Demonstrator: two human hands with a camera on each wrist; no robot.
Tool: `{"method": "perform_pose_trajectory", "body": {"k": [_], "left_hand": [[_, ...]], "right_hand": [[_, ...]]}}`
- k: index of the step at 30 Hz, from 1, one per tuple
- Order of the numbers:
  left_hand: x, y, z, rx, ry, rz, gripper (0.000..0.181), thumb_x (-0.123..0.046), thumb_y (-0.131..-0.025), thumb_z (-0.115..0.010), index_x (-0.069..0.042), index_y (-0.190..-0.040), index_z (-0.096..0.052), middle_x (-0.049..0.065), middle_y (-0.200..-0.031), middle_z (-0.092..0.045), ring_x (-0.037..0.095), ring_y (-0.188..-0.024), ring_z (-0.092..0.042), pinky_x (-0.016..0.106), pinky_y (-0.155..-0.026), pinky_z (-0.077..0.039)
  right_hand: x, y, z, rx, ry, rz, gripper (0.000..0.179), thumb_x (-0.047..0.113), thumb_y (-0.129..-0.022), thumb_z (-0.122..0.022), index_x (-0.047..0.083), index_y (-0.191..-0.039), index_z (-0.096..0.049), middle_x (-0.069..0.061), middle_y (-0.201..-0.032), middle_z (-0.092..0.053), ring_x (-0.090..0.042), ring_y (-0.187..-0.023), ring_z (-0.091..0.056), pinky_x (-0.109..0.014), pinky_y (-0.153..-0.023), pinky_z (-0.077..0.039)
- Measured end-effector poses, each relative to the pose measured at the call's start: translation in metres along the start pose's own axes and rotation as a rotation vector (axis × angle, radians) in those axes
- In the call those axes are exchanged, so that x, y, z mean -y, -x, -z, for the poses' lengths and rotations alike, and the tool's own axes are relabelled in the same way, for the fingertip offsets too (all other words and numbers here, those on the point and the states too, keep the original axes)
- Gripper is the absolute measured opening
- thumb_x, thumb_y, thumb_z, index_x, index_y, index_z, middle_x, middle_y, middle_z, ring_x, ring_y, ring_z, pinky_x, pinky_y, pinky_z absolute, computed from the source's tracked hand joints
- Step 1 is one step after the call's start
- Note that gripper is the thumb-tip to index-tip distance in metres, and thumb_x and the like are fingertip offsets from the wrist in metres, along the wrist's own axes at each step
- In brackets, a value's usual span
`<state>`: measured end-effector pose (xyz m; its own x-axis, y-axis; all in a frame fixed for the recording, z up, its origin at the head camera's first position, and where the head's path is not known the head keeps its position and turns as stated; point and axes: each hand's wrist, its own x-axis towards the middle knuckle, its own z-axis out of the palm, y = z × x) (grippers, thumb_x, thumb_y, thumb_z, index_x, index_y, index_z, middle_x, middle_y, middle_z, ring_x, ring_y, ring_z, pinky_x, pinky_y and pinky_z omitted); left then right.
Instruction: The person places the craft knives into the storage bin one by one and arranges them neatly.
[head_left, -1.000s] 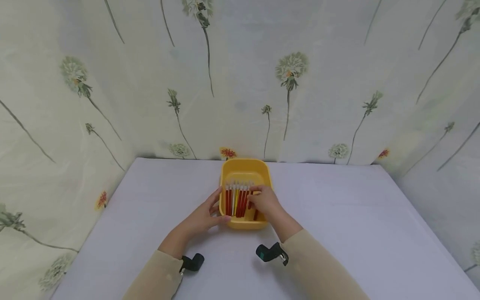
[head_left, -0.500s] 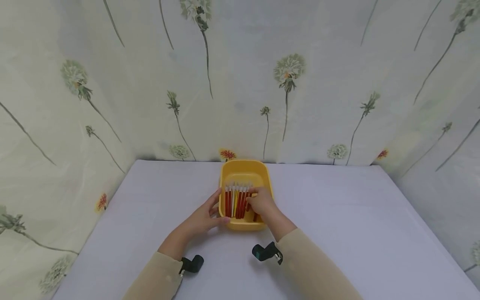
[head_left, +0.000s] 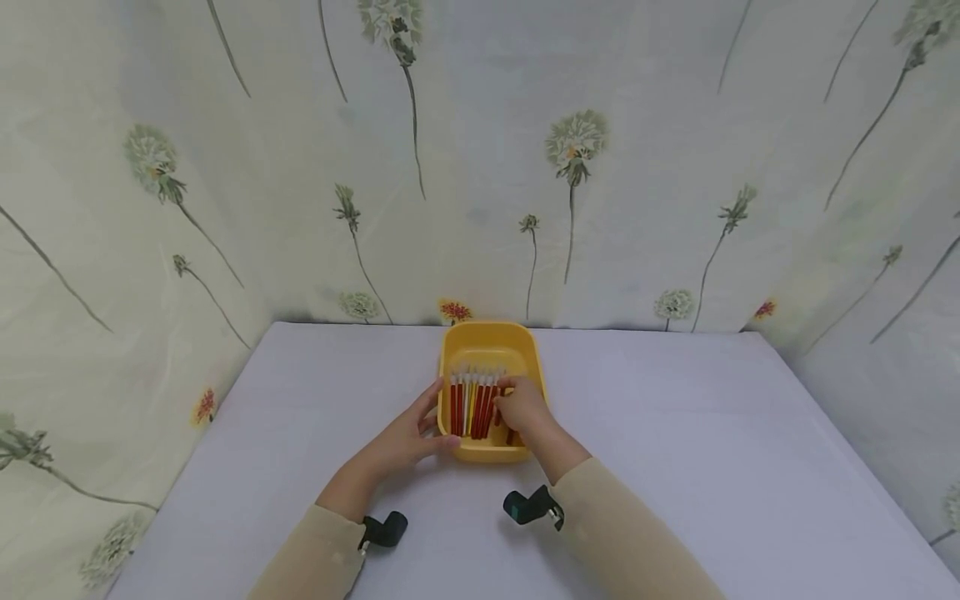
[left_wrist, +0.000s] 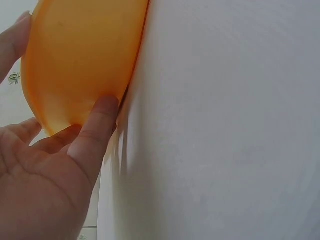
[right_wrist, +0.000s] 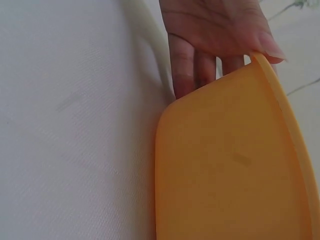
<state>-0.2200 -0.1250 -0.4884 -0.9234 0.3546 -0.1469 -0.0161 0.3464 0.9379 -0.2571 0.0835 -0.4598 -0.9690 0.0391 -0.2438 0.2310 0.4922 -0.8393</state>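
Observation:
A yellow plastic tray stands at the table's back edge. Side by side in it lies a row of slim pencils, mostly red, one yellow and one white, pale tips pointing away. My left hand grips the tray's near left corner, fingers along the outer wall and thumb at the rim; the left wrist view shows this hand against the wall. At the row's right end my right hand pinches a red pencil, partly hidden by the fingers. The right wrist view shows the tray wall and my left hand.
Under the hand, another red pencil lies apart at the tray's right. A white cloth covers the table, with flower-printed sheets hanging behind and at the sides. A dark camera sits on each wrist.
My right hand has shifted slightly left with the red pencil, closer to the row. My left hand stays on the tray. The head view has tilted a little.

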Motion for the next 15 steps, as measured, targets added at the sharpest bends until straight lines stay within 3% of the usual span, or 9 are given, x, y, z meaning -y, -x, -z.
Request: {"method": "perform_pose_trajectory", "body": {"k": [5, 11, 15], "left_hand": [[0.0007, -0.0001, -0.0004, -0.008, -0.005, 0.017, 0.104, -0.038, -0.082, -0.082, -0.035, -0.161, -0.014, 0.006, -0.166, -0.018, 0.033, -0.146, -0.033, 0.053, -0.115, -0.031], [-0.0003, 0.0009, -0.0008, -0.007, -0.012, 0.011, 0.104, -0.038, -0.083, -0.082, -0.034, -0.161, -0.014, 0.006, -0.166, -0.019, 0.033, -0.146, -0.034, 0.053, -0.115, -0.031], [-0.0015, 0.0025, -0.0011, -0.004, -0.012, 0.011, 0.103, -0.037, -0.083, -0.081, -0.033, -0.162, -0.014, 0.006, -0.166, -0.019, 0.033, -0.145, -0.035, 0.053, -0.115, -0.032]], "right_hand": [[0.0009, 0.0018, 0.0011, 0.008, 0.005, 0.015, 0.035, 0.003, -0.102, -0.052, -0.002, -0.136, -0.053, -0.016, -0.101, -0.06, -0.019, -0.071, -0.054, -0.025, -0.057, -0.044], [0.0016, 0.0054, 0.002, -0.002, 0.042, 0.043, 0.038, 0.001, -0.101, -0.049, -0.004, -0.138, -0.052, -0.022, -0.121, -0.059, -0.017, -0.072, -0.051, -0.022, -0.055, -0.041], [0.0004, 0.0058, 0.0021, -0.017, 0.062, 0.08, 0.037, 0.002, -0.101, -0.048, -0.004, -0.137, -0.054, -0.019, -0.11, -0.061, -0.017, -0.071, -0.05, -0.023, -0.056, -0.041]]}}
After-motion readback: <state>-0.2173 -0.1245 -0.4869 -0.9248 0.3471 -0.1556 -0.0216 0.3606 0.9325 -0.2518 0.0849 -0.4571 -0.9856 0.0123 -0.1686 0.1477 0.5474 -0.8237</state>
